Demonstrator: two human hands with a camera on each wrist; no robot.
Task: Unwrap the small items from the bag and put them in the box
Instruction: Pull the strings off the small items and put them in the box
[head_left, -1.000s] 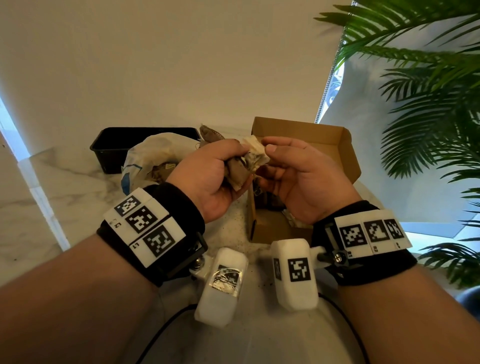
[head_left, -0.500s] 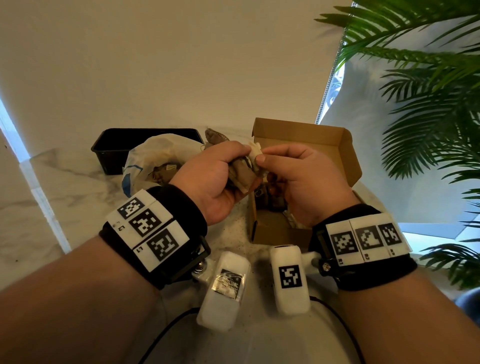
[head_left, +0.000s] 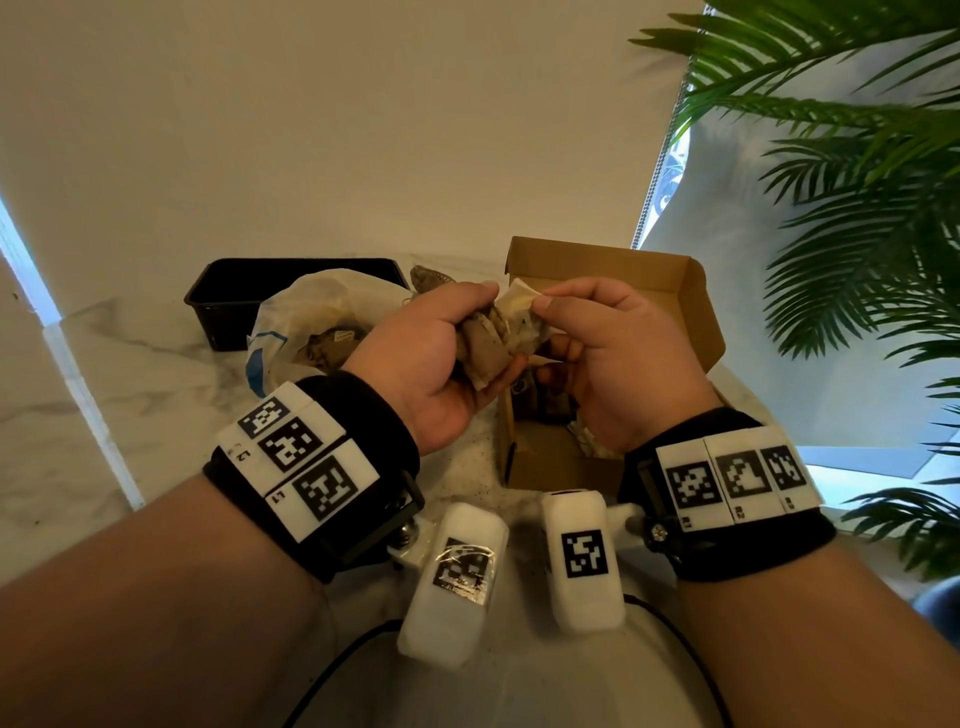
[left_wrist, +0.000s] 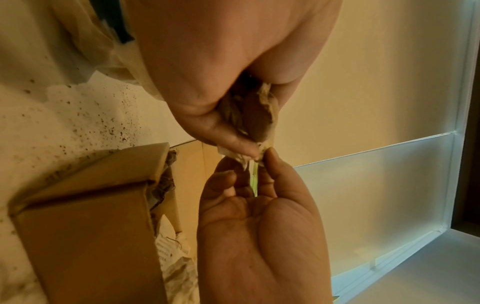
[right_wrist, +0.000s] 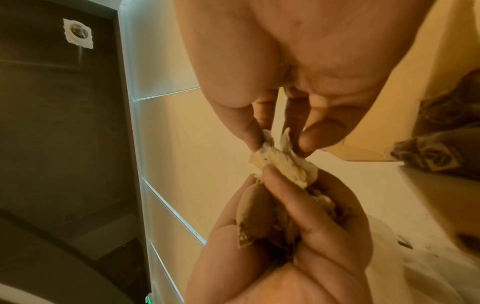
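left hand (head_left: 431, 358) is clutching a wad of brown packets (head_left: 485, 348) while right hand (head_left: 618, 358) is pinching its pale wrapper (head_left: 519, 304) above the box (head_left: 649, 270)

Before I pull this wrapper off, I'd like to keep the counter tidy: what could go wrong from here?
1. Your left hand grips several brown packets at once, so tugging the pale wrapper with your right hand could shake one loose.
2. Dark crumbs already dot the counter, and a sharp tear may scatter more.
3. Your hands sit at the cardboard box's left edge, so anything dropped may miss it.
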